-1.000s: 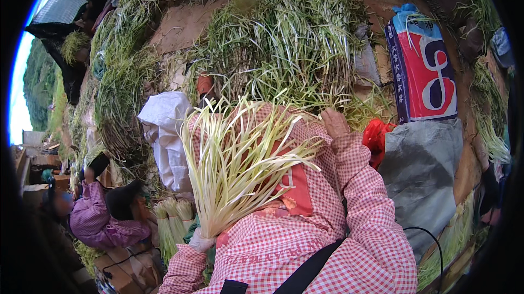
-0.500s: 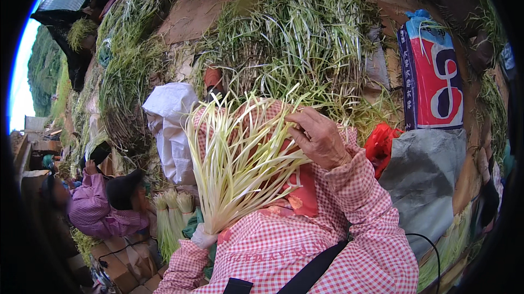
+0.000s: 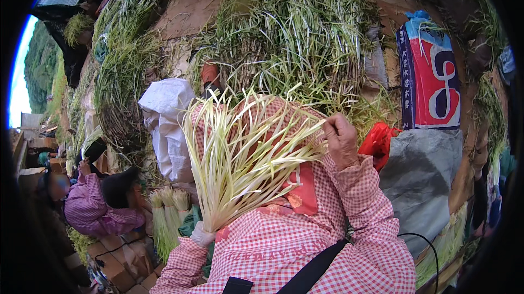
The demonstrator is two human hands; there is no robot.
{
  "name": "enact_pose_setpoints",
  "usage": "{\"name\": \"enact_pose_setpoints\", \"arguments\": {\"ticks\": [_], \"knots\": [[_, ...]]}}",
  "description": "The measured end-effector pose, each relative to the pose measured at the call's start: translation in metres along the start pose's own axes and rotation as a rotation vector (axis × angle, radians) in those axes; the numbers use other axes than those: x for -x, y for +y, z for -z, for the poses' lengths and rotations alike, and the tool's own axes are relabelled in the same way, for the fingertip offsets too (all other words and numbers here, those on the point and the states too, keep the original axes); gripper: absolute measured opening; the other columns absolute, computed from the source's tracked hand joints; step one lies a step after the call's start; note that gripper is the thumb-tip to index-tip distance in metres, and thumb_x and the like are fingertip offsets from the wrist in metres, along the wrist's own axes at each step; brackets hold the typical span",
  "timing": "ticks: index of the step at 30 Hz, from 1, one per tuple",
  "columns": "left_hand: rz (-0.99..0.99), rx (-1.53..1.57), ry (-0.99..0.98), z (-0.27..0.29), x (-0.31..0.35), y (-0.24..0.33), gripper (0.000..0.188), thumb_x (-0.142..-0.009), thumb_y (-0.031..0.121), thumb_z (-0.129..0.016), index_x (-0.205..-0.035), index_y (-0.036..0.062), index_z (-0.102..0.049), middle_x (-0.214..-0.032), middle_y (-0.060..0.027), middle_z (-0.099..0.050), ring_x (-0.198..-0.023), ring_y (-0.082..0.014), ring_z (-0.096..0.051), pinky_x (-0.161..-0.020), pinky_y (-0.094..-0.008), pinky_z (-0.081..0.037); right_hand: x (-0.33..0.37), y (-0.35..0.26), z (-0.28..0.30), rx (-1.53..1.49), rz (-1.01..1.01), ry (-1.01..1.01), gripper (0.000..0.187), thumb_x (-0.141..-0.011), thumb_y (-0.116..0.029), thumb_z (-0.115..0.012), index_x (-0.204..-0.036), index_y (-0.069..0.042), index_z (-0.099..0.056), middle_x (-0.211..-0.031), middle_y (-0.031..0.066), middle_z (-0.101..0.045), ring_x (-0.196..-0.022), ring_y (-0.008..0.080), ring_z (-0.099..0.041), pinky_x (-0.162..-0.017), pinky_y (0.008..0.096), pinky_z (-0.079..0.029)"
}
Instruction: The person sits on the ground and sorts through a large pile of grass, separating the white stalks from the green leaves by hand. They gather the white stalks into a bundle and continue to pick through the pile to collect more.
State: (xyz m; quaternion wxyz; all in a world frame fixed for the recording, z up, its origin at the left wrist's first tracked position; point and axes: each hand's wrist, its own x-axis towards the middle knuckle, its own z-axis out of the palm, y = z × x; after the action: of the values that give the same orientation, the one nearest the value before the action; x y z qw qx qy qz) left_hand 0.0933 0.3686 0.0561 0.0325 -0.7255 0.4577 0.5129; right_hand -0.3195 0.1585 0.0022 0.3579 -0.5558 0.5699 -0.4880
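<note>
A fanned bunch of pale yellow blanched chives [image 3: 240,163] spreads across my lap, over a red-and-white checked apron. In my left hand [image 3: 203,235], which wears a whitish glove, the bunch is gripped at its bound-together base; most of those fingers are hidden. Out at the leaf tips on the right, my bare right hand [image 3: 341,140] is closed in a pinch. A few long leaves run up to its fingertips, and it appears to hold a leaf end.
Beyond my knees lies a broad heap of green chives [image 3: 295,37]. A white sack [image 3: 166,127] is on the left, near several tied bundles [image 3: 168,212]. To the right are a red plastic bag [image 3: 377,142] and a red-and-blue package [image 3: 434,76]. A co-worker in purple checks [image 3: 101,207] sits at left.
My right hand has moved right, away from the middle of the leaves, and its fingers have closed tighter. Some leaves now stretch toward it. My left hand keeps its grip at the base.
</note>
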Motion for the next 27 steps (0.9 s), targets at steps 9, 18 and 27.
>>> {"name": "enact_pose_setpoints", "arguments": {"ticks": [9,18,27], "knots": [[-0.094,0.027,-0.011,-0.002,-0.007,-0.015,0.049,-0.082,0.042,-0.070,-0.117,0.0089,-0.065,-0.108,-0.0171,-0.067,-0.097,-0.0323,-0.065,-0.078,-0.0366,-0.050,-0.041,-0.044,0.009,0.305,0.295,-0.126,0.034,-0.080,0.000,-0.063,-0.114,-0.006,-0.061,-0.100,0.0147,-0.063,-0.084,0.0288,-0.065,-0.068,0.0343,-0.054],[-0.047,-0.037,0.026,-0.002,0.002,0.015,0.040,-0.086,0.034,-0.066,-0.118,0.0092,-0.064,-0.108,-0.0150,-0.068,-0.098,-0.0308,-0.065,-0.079,-0.0352,-0.050,-0.033,-0.029,-0.030,0.411,0.411,-0.343,0.014,-0.083,-0.007,-0.061,-0.096,-0.004,-0.056,-0.093,0.0132,-0.057,-0.082,0.0321,-0.061,-0.066,0.0390,-0.051],[-0.095,-0.066,0.058,-0.006,0.009,0.014,0.038,-0.085,0.030,-0.067,-0.116,0.0077,-0.064,-0.105,-0.0166,-0.068,-0.096,-0.0329,-0.065,-0.078,-0.0358,-0.051,-0.050,0.085,-0.006,0.146,-0.409,0.062,0.012,-0.092,-0.012,-0.052,-0.097,-0.001,-0.049,-0.090,0.0150,-0.057,-0.071,0.0321,-0.058,-0.062,0.0394,-0.049]]}}
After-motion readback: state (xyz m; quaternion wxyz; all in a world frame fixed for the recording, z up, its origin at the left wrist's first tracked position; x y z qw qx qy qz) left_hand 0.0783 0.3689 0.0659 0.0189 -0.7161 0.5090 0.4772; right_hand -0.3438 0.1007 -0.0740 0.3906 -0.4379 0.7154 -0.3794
